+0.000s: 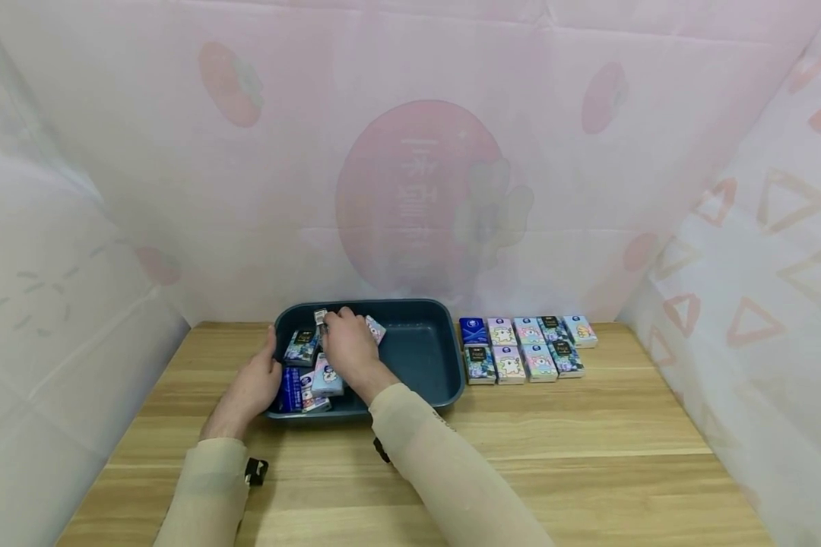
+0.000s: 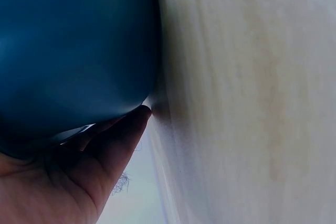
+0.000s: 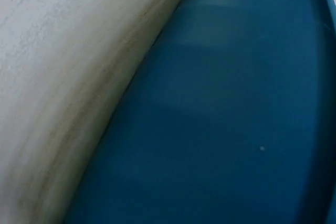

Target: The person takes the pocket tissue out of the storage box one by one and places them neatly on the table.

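Observation:
A dark blue tray (image 1: 420, 365) on the table holds several small tissue packs in its left half, among them a dark floral pack (image 1: 302, 348), a deep blue pack (image 1: 291, 390) and a light blue pack (image 1: 328, 377). My right hand (image 1: 351, 346) reaches into the tray and pinches a tissue pack (image 1: 320, 317) tilted on end, its pale end showing. At the tray's left side, my left hand (image 1: 252, 384) rests against the rim with extended fingers. The left wrist view has that hand (image 2: 79, 177) touching the tray's outer wall (image 2: 79, 51). The right wrist view shows only tray and table.
Right of the tray, several tissue packs (image 1: 509, 365) lie in two rows, floral, blue and cartoon-printed. The wooden table (image 1: 588, 456) meets a printed cloth backdrop (image 1: 280, 190) behind and cloth walls at both sides.

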The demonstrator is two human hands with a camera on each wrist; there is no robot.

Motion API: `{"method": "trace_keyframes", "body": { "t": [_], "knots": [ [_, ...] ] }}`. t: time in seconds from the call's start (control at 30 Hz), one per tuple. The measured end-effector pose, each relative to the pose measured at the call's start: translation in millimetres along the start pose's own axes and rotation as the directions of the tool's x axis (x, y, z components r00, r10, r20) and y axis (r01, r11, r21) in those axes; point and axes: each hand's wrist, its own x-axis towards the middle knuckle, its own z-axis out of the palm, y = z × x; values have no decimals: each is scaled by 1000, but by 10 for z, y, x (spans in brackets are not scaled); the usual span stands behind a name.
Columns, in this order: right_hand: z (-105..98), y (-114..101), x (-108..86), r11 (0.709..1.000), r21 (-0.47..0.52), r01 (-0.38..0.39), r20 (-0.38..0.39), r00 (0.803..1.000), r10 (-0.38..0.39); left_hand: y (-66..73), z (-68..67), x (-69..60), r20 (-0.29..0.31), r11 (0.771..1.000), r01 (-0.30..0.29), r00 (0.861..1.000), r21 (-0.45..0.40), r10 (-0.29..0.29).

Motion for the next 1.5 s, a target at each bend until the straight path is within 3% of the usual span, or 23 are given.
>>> {"method": "trace_keyframes", "body": {
  "t": [0.3, 0.47, 0.63, 0.77, 0.93, 1.33, 1.5],
  "knots": [
    [16, -29, 17, 999, -38, -9, -3, 1000, 9, 18, 2, 2, -2, 1000, -15, 1000, -2, 15],
    [31, -13, 25, 998, 64, -26, 0, 1000, 26, 40, -3, -10, 2, 1000, -2, 1000, -8, 2],
    [16, 47, 23, 978, 200, -60, -5, 998, 62, 28, 5, -12, -2, 1000, -17, 1000, -9, 17],
    [-67, 105, 0, 946, 318, -58, 18, 998, 56, 35, -4, -20, -2, 1000, -13, 1000, -9, 13],
    [-210, 174, -65, 884, 464, -52, 69, 997, 22, 39, -12, -21, 0, 1000, -3, 1000, -7, 3],
    [-455, 414, -187, 838, 545, -25, 23, 1000, 14, 14, -9, -4, -3, 1000, -8, 1000, -13, 8],
    [-586, 541, -267, 795, 607, -15, -1, 1000, 19, 29, -7, -8, 1, 1000, -1, 1000, -14, 1]
  ]
}}
